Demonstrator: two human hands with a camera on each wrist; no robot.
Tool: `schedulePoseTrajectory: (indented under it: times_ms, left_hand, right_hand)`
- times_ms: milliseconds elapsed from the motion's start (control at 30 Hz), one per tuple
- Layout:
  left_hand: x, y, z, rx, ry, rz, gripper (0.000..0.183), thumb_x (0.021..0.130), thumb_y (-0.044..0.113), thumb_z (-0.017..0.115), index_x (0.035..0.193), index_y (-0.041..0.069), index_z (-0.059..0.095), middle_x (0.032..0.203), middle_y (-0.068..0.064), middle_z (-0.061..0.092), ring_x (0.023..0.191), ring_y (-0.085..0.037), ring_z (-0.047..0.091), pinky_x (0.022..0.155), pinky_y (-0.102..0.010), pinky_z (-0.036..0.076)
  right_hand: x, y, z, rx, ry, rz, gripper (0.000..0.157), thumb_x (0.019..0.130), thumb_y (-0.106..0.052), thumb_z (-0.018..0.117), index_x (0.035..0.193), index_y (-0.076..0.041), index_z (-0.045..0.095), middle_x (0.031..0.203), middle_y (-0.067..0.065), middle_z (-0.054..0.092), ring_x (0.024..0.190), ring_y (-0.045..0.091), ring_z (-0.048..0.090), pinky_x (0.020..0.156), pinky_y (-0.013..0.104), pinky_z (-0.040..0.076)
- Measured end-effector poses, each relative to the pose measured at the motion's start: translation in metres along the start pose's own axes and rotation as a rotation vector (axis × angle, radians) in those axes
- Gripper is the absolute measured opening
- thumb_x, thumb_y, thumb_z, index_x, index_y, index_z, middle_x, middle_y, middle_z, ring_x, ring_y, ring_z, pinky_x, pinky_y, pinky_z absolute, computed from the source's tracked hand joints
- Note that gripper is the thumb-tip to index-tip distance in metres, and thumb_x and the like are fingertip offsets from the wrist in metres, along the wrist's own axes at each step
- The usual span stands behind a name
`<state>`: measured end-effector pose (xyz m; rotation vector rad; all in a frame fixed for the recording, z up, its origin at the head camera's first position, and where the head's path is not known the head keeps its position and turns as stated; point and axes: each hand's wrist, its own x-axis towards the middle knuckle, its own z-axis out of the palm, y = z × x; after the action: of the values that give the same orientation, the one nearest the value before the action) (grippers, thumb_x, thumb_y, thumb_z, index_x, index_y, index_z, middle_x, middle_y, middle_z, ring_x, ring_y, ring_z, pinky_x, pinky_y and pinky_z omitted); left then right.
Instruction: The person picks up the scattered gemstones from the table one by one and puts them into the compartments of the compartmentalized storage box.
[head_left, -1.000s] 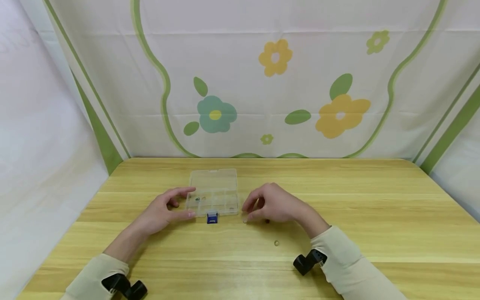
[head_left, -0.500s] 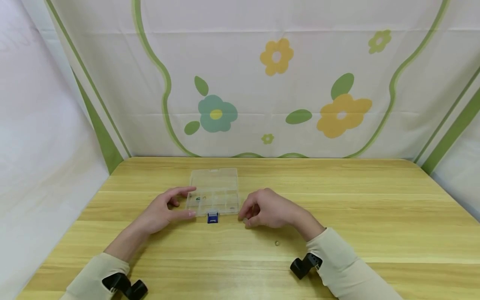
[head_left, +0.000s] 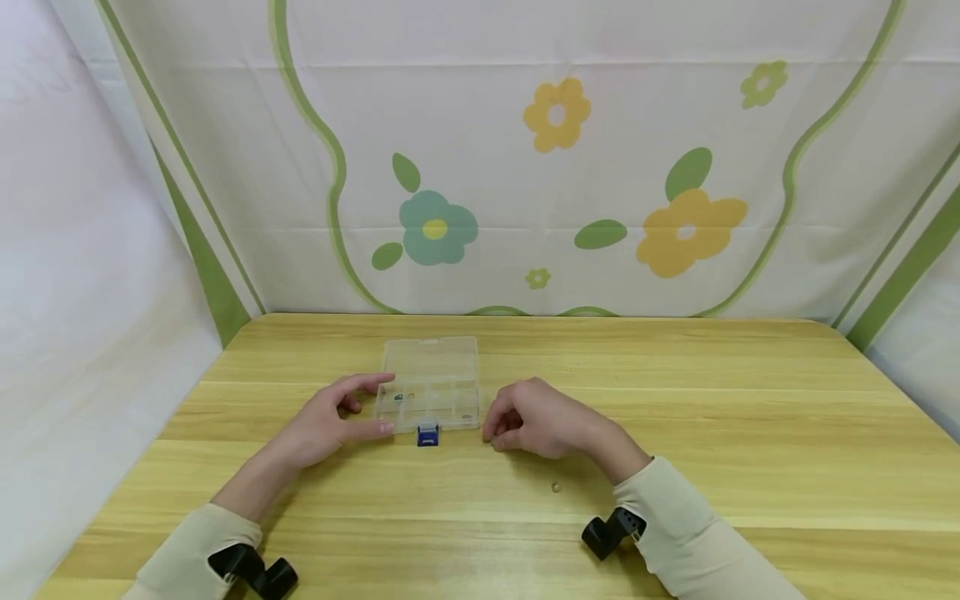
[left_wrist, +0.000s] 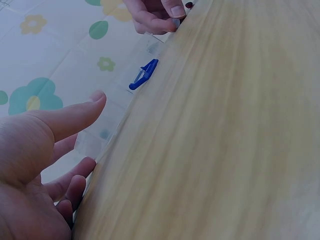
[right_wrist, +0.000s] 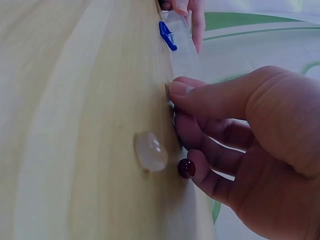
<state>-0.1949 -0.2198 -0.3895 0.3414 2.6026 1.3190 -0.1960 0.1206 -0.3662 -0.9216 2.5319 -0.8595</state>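
a small pale stone, mostly covered by fingertips, sits right of centre in the head view, low over the wooden surface; the right hand pinches it between thumb and curled fingers. a glossy dark red round bead lies by that hand's outer fingers in the right wrist view, touching or just beside them, i cannot tell which. a translucent pale oval bead rests on the surface, below the right hand in the head view

near the middle of the frame, left of the right hand, stands a clear plastic compartment box, lid folded back toward the top, blue plastic latch hanging at the front edge. a tiny dark green piece shows in its left part and a tiny grey piece at its lower right corner. the left hand holds nothing in a grip, thumb and index finger spread about the box's left end. behind, a white cloth backdrop carries printed flowers
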Motion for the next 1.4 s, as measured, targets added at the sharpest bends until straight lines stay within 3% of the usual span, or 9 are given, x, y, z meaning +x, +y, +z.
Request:
schedulePoseTrajectory:
  times_ms: [267, 700, 1100, 1400]
  left_hand:
    - [0.0017, -0.0014, -0.0008, 0.008, 0.004, -0.004, 0.073, 0.089, 0.04, 0.086, 0.154, 0.026, 0.056, 0.145, -0.01, 0.055, 0.114, -0.028, 0.044, 0.091, -0.039, 0.039]
    - [0.0033, -0.0011, -0.0014, 0.005, 0.006, -0.003, 0.072, 0.089, 0.04, 0.086, 0.153, 0.027, 0.057, 0.145, -0.009, 0.054, 0.113, -0.028, 0.043, 0.091, -0.039, 0.039]
    - [0.0004, 0.0032, 0.0004, -0.005, 0.006, 0.01, 0.071, 0.091, 0.035, 0.085, 0.155, 0.024, 0.056, 0.146, -0.011, 0.054, 0.114, -0.027, 0.043, 0.089, -0.038, 0.038]
    - [0.0, 0.0018, 0.0008, -0.015, 0.007, 0.0, 0.072, 0.09, 0.035, 0.086, 0.155, 0.024, 0.056, 0.146, -0.011, 0.054, 0.113, -0.027, 0.043, 0.089, -0.038, 0.038]
  right_hand:
    - [-0.0003, -0.0008, 0.0001, -0.023, -0.04, 0.018, 0.015, 0.098, -0.004, 0.074, 0.096, -0.019, 0.074, 0.089, -0.009, 0.067, 0.082, 0.009, 0.06, 0.076, 0.026, 0.051]
    - [-0.0001, 0.0005, 0.0016, -0.054, -0.041, 0.007, 0.015, 0.105, -0.007, 0.064, 0.099, -0.019, 0.071, 0.1, -0.01, 0.068, 0.092, 0.01, 0.06, 0.086, 0.03, 0.052]
    - [0.0017, 0.0013, 0.0021, -0.034, -0.023, -0.008, 0.01, 0.1, -0.011, 0.073, 0.095, -0.019, 0.073, 0.089, -0.01, 0.068, 0.083, 0.007, 0.061, 0.078, 0.025, 0.053]
    - [0.0011, 0.0002, 0.0035, -0.02, -0.029, 0.0, 0.009, 0.102, -0.01, 0.071, 0.098, -0.018, 0.072, 0.091, -0.009, 0.067, 0.084, 0.008, 0.06, 0.078, 0.026, 0.052]
